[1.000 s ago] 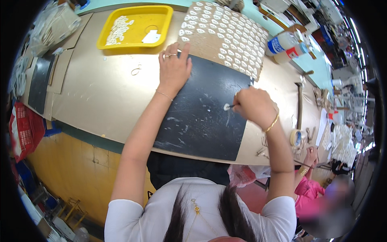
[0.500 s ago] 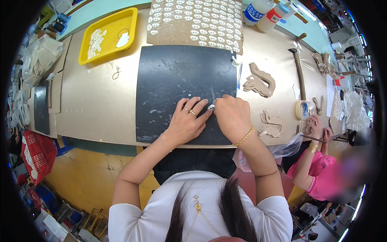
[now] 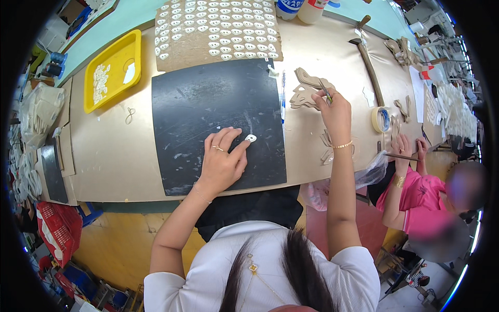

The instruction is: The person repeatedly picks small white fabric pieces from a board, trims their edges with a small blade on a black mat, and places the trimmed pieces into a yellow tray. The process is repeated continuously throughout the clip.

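Observation:
On the black mat (image 3: 208, 99) lies a small white oval piece (image 3: 251, 138) with a dark hole in it. My left hand (image 3: 222, 164) rests beside it, fingers bent and apart, its index fingertip touching the piece's edge. To the right, my right hand (image 3: 337, 112) is raised near a stack of brown shaped cutouts (image 3: 306, 79). Its fingers are closed on a slim pointed tool (image 3: 325, 89), whose exact kind I cannot make out. The tool's tip points away from me, over the cutouts.
Beyond the mat, a brown board (image 3: 182, 49) carries rows of white pieces. A yellow tray (image 3: 136, 47) with more stands at the left. A hammer (image 3: 370, 70) and tape roll (image 3: 378, 120) lie at the right, near a co-worker's hands (image 3: 403, 148). Bottles (image 3: 311, 11) stand at the back.
My right hand has left the white piece and moved right, toward the brown cutouts, where the pointed tool now shows in it. My left hand stays at the piece. The whole view has shifted somewhat.

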The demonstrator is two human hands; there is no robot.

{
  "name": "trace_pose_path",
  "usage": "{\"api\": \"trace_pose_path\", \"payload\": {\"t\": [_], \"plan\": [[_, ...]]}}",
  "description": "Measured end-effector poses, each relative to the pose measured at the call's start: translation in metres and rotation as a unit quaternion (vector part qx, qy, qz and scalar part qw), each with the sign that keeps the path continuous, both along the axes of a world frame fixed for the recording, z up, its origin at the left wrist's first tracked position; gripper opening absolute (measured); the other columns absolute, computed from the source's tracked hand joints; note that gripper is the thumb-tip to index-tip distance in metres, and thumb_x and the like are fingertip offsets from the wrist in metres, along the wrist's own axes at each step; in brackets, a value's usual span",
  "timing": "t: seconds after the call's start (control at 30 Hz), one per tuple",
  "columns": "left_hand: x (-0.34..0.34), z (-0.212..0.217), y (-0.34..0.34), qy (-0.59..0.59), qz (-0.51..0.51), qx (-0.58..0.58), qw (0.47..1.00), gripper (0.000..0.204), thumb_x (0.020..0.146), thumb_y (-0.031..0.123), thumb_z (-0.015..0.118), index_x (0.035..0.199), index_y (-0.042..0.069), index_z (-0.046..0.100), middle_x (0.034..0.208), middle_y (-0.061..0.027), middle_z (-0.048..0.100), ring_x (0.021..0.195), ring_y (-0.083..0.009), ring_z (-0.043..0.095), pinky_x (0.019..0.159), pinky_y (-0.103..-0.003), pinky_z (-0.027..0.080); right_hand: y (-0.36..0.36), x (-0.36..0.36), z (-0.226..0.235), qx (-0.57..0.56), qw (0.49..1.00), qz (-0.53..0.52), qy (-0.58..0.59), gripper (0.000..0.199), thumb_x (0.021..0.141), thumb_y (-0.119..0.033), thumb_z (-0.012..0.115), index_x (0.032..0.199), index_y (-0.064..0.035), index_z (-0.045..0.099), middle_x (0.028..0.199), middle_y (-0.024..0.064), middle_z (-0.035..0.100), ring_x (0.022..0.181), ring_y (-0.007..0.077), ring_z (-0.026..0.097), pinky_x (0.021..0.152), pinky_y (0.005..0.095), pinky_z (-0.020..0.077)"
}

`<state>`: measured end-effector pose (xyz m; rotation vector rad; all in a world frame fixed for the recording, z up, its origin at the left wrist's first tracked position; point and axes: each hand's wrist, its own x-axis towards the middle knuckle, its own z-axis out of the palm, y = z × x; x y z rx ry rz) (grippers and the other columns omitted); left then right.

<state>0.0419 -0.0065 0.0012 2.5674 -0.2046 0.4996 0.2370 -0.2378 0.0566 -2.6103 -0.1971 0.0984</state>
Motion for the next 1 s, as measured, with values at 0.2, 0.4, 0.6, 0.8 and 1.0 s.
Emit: {"api": "trace_pose_path", "payload": {"t": [0.2, 0.4, 0.6, 0.8, 1.0], "plan": [[-0.011, -0.001, 0.005, 0.006, 0.037, -0.043, 0.998, 0.032, 0.080, 0.005, 0.072, 0.112, 0.009, 0.072, 0.127, -0.0109, 0.059, 0.122, -0.0315, 0.055, 0.101, -0.047, 0.040, -0.020, 0.001, -0.064, -0.010, 0.991, 0.030, -0.133, 0.020, 0.085, -0.011, 0.075, 0.104, -0.0063, 0.078, 0.092, 0.0086, 0.064, 0.074, 0.0275, 0.063, 0.068, 0.0402, 0.0504], [-0.031, 0.003, 0.006, 0.024, 0.057, -0.083, 0.995, 0.035, 0.081, 0.004, 0.071, 0.116, 0.009, 0.071, 0.127, -0.0108, 0.059, 0.121, -0.0314, 0.056, 0.101, -0.047, 0.040, -0.020, -0.013, -0.080, -0.056, 0.952, 0.070, -0.294, 0.037, 0.071, 0.002, 0.075, 0.105, -0.0138, 0.078, 0.097, 0.0023, 0.064, 0.071, 0.0239, 0.061, 0.067, 0.0361, 0.0490], [-0.029, 0.003, 0.005, 0.014, 0.050, -0.090, 0.995, 0.036, 0.082, 0.004, 0.071, 0.117, 0.010, 0.071, 0.127, -0.0107, 0.060, 0.120, -0.0311, 0.056, 0.101, -0.047, 0.040, -0.018, -0.014, -0.083, -0.043, 0.951, 0.054, -0.301, 0.036, 0.073, 0.002, 0.074, 0.105, -0.0148, 0.076, 0.099, 0.0025, 0.066, 0.074, 0.0260, 0.064, 0.069, 0.0366, 0.0507], [-0.028, 0.002, 0.005, 0.009, 0.044, -0.105, 0.993, 0.035, 0.082, 0.003, 0.070, 0.116, 0.009, 0.072, 0.127, -0.0107, 0.060, 0.119, -0.0303, 0.058, 0.101, -0.046, 0.040, -0.017, -0.012, -0.062, 0.156, 0.983, 0.003, -0.100, 0.015, 0.095, -0.008, 0.068, 0.109, -0.0076, 0.073, 0.086, 0.0017, 0.067, 0.071, 0.0173, 0.060, 0.061, 0.0306, 0.0466], [-0.028, 0.003, 0.006, 0.010, 0.051, -0.095, 0.994, 0.032, 0.082, 0.004, 0.071, 0.113, 0.008, 0.072, 0.125, -0.0109, 0.060, 0.117, -0.0305, 0.059, 0.100, -0.047, 0.041, 0.003, -0.040, -0.016, 0.337, 0.917, 0.025, 0.210, 0.020, 0.098, -0.022, 0.069, 0.106, -0.0035, 0.074, 0.074, -0.0051, 0.059, 0.067, 0.0060, 0.053, 0.060, 0.0235, 0.0427]]}}
